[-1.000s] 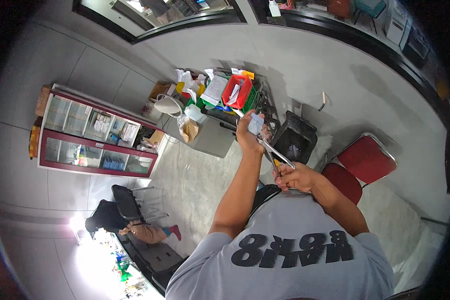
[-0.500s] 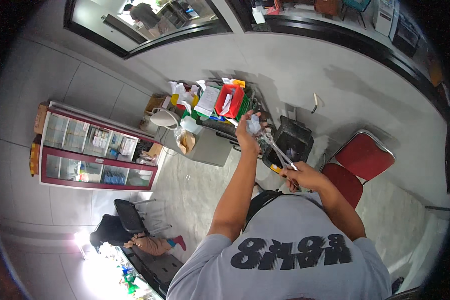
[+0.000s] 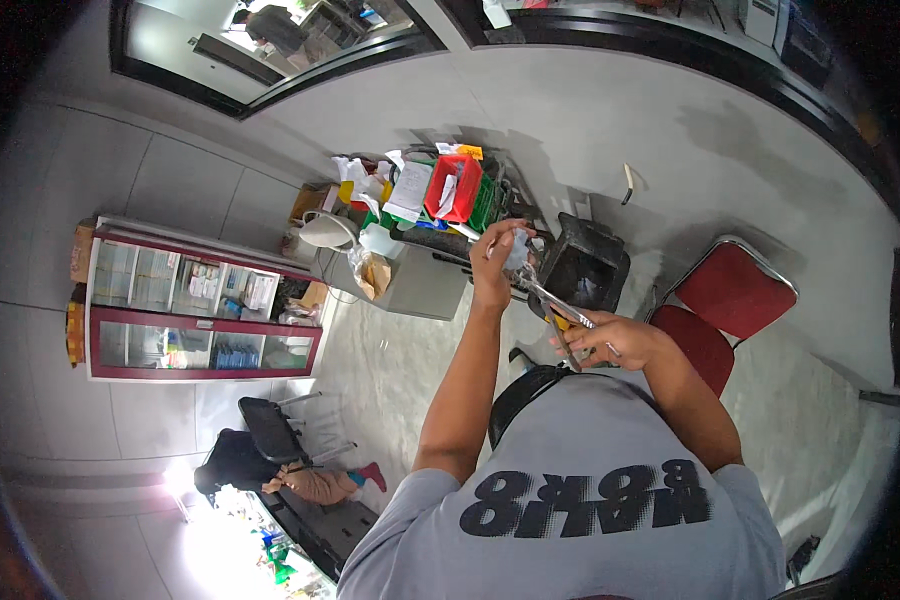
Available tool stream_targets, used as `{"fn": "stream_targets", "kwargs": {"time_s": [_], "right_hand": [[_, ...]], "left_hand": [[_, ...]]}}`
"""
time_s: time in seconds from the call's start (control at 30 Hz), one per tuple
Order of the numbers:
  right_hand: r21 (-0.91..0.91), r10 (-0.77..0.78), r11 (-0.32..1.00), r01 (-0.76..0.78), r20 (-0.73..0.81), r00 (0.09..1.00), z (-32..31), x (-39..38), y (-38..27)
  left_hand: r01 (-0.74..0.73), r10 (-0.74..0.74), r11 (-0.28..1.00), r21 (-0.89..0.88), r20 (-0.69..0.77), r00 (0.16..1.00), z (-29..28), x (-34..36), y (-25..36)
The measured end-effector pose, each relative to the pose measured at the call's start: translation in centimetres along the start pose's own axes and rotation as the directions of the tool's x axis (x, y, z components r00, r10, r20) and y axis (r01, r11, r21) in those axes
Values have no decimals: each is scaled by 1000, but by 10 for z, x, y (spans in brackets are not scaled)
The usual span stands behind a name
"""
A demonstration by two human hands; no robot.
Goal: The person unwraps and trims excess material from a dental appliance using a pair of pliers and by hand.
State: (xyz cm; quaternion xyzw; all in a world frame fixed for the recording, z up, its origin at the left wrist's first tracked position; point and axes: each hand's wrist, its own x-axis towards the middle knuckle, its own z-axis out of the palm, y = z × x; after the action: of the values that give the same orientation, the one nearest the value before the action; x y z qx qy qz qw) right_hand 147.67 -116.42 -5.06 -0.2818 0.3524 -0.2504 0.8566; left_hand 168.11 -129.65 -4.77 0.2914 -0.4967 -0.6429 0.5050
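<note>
My left hand (image 3: 494,262) is closed around a crumpled-looking, pale bluish-white piece (image 3: 517,248), whose kind I cannot make out. Held in my right hand (image 3: 625,342) is a long-handled metal pliers-like tool (image 3: 560,300), its two handles spread apart. The tool's head points up and left and meets the pale piece beside my left fingers; whether the jaws grip it is too small to tell. Just beyond the tool and to its right stands a black open-topped bin (image 3: 582,262) with something dim inside.
A red bin (image 3: 453,187), papers and bags crowd the grey cabinet (image 3: 420,285) ahead on the left. Two red chair parts, a backrest (image 3: 738,288) and seat (image 3: 692,348), stand right. A glass-door cabinet (image 3: 205,305) is at the left; a person (image 3: 305,480) sits lower left.
The tool's handles have spread farther apart in my right hand, which has shifted slightly right and up. My left hand still holds the pale piece. The whole view has shifted slightly.
</note>
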Motion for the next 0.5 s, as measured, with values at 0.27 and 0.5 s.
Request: {"fn": "stream_targets", "kwargs": {"time_s": [0.27, 0.5], "right_hand": [[206, -93, 978, 42, 244, 965, -12, -3, 2], [324, -175, 945, 51, 364, 915, -19, 3, 7]], "left_hand": [[-106, 71, 881, 461, 92, 993, 11, -14, 19], [-141, 93, 772, 619, 109, 990, 4, -18, 13]]}}
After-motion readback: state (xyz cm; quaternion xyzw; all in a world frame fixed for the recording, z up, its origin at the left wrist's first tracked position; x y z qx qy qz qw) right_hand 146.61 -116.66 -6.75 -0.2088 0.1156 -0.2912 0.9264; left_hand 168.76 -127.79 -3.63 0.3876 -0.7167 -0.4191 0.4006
